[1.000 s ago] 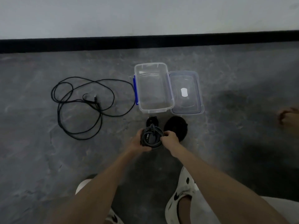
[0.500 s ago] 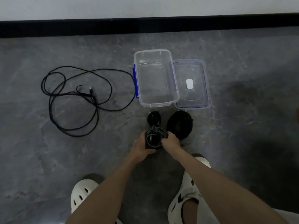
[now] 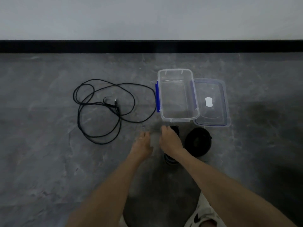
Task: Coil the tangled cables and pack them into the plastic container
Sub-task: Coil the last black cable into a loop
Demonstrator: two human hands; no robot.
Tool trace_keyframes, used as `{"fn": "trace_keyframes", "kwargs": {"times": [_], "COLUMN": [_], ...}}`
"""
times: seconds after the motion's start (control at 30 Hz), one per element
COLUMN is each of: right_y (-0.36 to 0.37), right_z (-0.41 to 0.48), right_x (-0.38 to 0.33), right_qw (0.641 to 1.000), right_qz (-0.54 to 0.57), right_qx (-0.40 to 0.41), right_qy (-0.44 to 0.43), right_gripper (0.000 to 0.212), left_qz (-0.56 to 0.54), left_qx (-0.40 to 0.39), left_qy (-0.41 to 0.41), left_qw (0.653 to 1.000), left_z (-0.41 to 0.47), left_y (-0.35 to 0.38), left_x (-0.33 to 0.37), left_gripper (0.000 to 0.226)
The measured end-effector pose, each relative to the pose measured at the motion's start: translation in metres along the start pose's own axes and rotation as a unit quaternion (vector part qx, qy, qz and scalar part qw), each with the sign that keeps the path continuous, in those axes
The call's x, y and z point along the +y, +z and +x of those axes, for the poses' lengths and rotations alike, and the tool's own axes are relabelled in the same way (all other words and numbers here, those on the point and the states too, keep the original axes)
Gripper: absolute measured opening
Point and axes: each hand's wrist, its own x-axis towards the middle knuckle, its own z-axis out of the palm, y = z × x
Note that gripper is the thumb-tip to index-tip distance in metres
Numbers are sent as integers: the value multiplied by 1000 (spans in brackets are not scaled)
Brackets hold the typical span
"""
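Tangled cable point(image 3: 117, 108) sprawls on the floor point(image 3: 49, 161) left of the container point(image 3: 177, 120). The left hand point(image 3: 142, 143) is empty with slack fingers; I cannot tell whether the right hand point(image 3: 170, 140) grips anything. Best to start at a plug end point(image 3: 115, 101) and wind even loops.

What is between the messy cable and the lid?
The open container lies between the cable and the lid, right beside the lid. The head view shows it.

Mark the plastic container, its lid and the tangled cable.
plastic container point(image 3: 179, 120): head view, near rim.
lid point(image 3: 213, 89): head view, clear panel.
tangled cable point(image 3: 118, 110): head view, strand crossing.
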Motion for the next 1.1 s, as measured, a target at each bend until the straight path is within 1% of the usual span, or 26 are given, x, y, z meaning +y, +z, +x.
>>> {"fn": "trace_keyframes", "kwargs": {"times": [0.1,0.2,0.27,0.37,0.47,0.53,0.57,0.67,0.77,0.87,0.93,1.0,1.1], "right_y": [0,5,13,28,40,48,52,64,74,77,72,62,31], "right_z": [24,49,66,95,128,148,155,164,165,162,157,152,145], "right_x": [-41,-73,-86,-101,-116,-124,-127,-129,-123,-117,-115,-115,-119], "right_qw": [997,990,985,978,973,969,968,971,970,965,958,949,947], "right_qz": [13,0,-15,-52,-90,-112,-117,-123,-153,-184,-214,-241,-228], "right_qx": [-15,-28,-29,-29,-34,-25,-22,-31,-36,-54,-38,-11,16], "right_qy": [-73,-135,-168,-199,-210,-219,-219,-202,-185,-179,-189,-205,-223], "right_gripper": [22,20,23,30,32,29,28,29,30,22,19,17,17], "left_qz": [2,-5,-9,-14,5,21,23,33,56,82,104,101,86], "left_qx": [54,82,98,118,140,152,152,108,99,133,159,177,204], "left_qy": [-36,-58,-72,-60,-33,-20,-21,-26,-35,-47,-36,-26,-3], "left_qw": [998,995,993,991,990,988,988,993,993,987,981,979,975], "left_z": [11,26,36,57,82,97,102,113,115,115,112,108,96], "left_y": [-32,-57,-67,-78,-86,-91,-91,-89,-83,-79,-81,-85,-101], "left_x": [-17,-41,-59,-85,-107,-119,-124,-138,-145,-146,-145,-144,-135], "left_gripper": [51,42,39,34,30,34,40,59,60,46,32,21,17]}}
